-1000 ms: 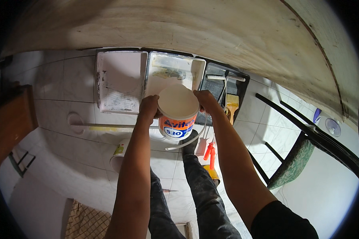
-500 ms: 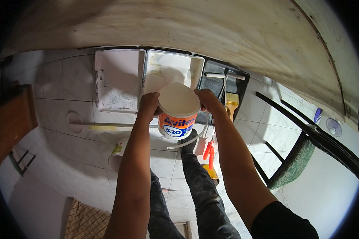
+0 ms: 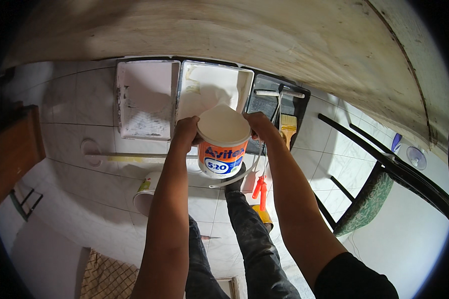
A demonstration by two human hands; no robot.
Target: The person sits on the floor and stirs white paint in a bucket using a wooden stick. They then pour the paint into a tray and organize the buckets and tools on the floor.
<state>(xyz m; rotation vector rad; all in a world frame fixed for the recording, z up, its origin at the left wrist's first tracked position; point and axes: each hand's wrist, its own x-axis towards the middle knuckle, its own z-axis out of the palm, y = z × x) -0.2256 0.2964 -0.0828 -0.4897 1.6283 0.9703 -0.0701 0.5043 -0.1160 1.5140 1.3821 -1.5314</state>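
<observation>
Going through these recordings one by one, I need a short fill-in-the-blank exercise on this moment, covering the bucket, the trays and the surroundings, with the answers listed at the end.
The left hand and right hand hold the bucket tilted toward the ____ one of the three trays.
The right-end tray, where the brush lies, is ____ in colour.
The patterned cushion at the right is ____.

Missing words: middle; black; green.
</observation>
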